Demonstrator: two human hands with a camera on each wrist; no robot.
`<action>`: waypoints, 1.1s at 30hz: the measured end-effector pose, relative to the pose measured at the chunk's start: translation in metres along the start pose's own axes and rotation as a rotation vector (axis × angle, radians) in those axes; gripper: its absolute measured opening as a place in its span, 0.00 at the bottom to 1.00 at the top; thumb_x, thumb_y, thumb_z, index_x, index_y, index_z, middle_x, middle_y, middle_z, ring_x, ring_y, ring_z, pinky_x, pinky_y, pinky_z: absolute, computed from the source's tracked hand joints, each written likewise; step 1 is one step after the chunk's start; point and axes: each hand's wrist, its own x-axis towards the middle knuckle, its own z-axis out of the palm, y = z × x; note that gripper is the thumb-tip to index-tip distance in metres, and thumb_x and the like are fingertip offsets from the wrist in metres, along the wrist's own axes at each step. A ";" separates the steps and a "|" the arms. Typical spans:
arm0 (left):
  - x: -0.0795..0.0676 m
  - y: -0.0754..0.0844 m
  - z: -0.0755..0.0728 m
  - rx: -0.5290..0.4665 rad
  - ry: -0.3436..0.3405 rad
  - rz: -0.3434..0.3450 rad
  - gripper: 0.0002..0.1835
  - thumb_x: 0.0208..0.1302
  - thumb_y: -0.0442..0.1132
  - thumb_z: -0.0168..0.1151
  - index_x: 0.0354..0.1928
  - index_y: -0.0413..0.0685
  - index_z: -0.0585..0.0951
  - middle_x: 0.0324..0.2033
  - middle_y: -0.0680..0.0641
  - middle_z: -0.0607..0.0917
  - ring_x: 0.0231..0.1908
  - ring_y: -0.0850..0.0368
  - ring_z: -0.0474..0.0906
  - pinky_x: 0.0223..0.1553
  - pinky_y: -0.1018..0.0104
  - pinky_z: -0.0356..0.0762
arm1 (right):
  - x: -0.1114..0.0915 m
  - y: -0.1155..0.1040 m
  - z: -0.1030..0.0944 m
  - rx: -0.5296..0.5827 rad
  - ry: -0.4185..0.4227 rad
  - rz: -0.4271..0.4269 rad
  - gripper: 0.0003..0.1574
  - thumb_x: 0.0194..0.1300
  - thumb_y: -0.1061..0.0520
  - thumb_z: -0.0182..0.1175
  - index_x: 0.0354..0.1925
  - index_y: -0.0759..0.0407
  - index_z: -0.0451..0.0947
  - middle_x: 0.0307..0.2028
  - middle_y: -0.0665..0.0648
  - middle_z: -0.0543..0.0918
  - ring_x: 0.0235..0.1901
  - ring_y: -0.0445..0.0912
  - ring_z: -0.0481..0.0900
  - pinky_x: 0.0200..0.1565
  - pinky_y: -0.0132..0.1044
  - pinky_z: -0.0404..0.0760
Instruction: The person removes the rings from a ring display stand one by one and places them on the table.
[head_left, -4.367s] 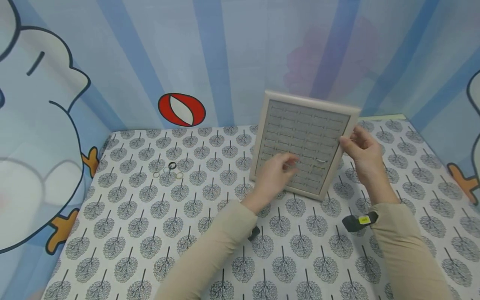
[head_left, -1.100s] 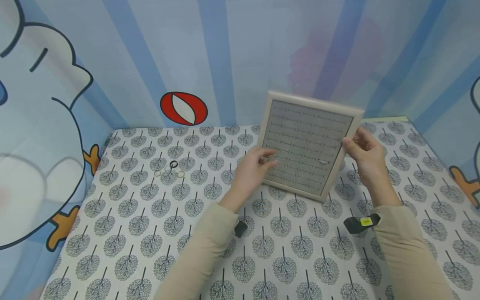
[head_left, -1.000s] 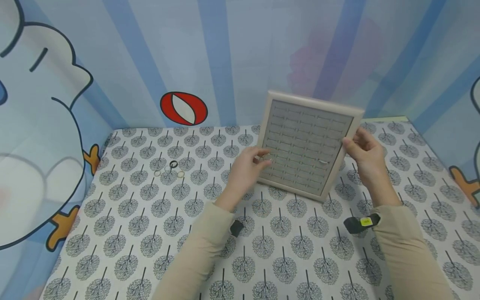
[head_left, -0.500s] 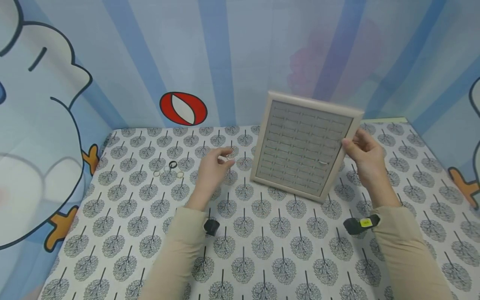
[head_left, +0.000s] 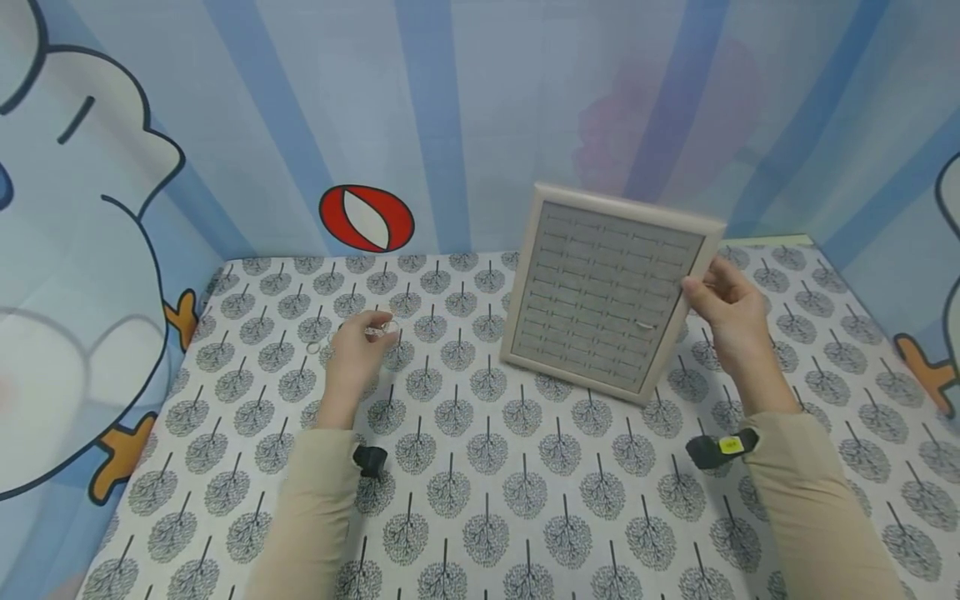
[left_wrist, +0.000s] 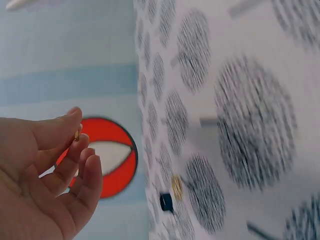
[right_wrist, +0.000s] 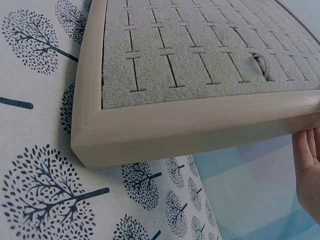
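My left hand [head_left: 357, 354] pinches a small gold ring [left_wrist: 77, 134] between thumb and fingers, above the cloth at the left. Close to that hand, a black ring [left_wrist: 166, 202] and a gold ring [left_wrist: 177, 187] lie on the cloth; in the head view the hand mostly covers them. Another thin ring [head_left: 312, 347] shows just left of the hand. My right hand [head_left: 729, 312] grips the right edge of a beige-framed ring display board [head_left: 600, 292], which leans back with its lower edge on the cloth. A silver ring [right_wrist: 262, 66] sits in one slot of its grey padding.
A white cloth [head_left: 487, 454] with a dark tree print covers the table. Behind it stands a blue striped backdrop [head_left: 495, 125] with cartoon figures and a red oval [head_left: 367, 218]. A black wrist strap [head_left: 716, 451] with a yellow label is on the right wrist.
The gold ring below the silver one has left the board. My left hand has carried it leftward to above the loose rings. My right hand still holds the board in nearly the same place.
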 end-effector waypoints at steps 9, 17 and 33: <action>-0.002 -0.031 -0.019 0.070 0.005 -0.080 0.21 0.67 0.39 0.56 0.59 0.40 0.73 0.57 0.36 0.76 0.53 0.40 0.75 0.48 0.50 0.78 | 0.000 0.000 -0.001 0.018 -0.010 -0.009 0.33 0.62 0.55 0.63 0.65 0.51 0.67 0.41 0.40 0.79 0.41 0.33 0.77 0.44 0.15 0.75; -0.004 -0.051 -0.024 0.171 -0.030 -0.115 0.20 0.66 0.38 0.56 0.57 0.37 0.74 0.55 0.34 0.77 0.52 0.38 0.76 0.50 0.47 0.77 | -0.001 -0.001 -0.001 0.018 -0.015 -0.013 0.33 0.62 0.55 0.63 0.64 0.50 0.68 0.41 0.40 0.79 0.41 0.33 0.77 0.45 0.15 0.75; -0.002 -0.066 -0.020 0.244 -0.075 -0.179 0.19 0.64 0.38 0.59 0.56 0.40 0.76 0.56 0.35 0.78 0.55 0.38 0.75 0.55 0.44 0.73 | 0.001 -0.001 0.000 0.008 -0.004 -0.005 0.34 0.62 0.55 0.63 0.65 0.50 0.67 0.42 0.39 0.79 0.42 0.32 0.77 0.44 0.15 0.75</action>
